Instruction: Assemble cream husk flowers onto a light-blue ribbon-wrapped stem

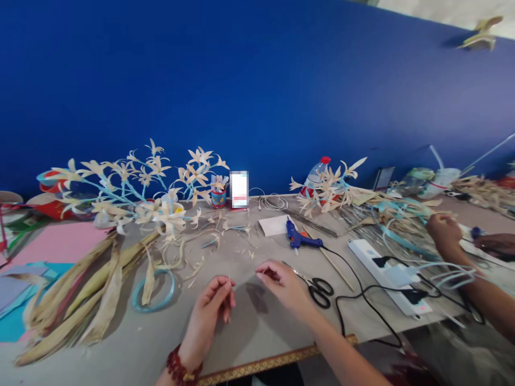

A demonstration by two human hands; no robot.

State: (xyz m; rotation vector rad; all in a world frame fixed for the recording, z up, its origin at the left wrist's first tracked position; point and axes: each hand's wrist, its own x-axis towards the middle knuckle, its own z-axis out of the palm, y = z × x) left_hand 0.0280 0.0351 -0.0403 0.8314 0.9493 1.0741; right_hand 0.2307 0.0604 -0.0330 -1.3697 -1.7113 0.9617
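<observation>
My left hand [215,301] is closed in a pinch over the grey table [153,348], with a tiny pale tip at its fingertips that is too small to name. A red bead bracelet [181,367] circles that wrist. Just to its right, apart from it, my right hand [284,287] has thumb and fingertips drawn together; whatever they hold, if anything, does not show. Black-handled scissors [319,290] lie beside my right hand. Beyond them is a blue glue gun [301,236] by a white card [273,225]. A roll of light blue tape [139,303] lies left of my left hand.
Dried husks [90,292] and pale husk flowers [140,182] fill the left side. A white power strip [388,279] with black cables lies right. Another person's hand [444,233] works at far right. A phone [239,188] stands by the blue wall [241,80].
</observation>
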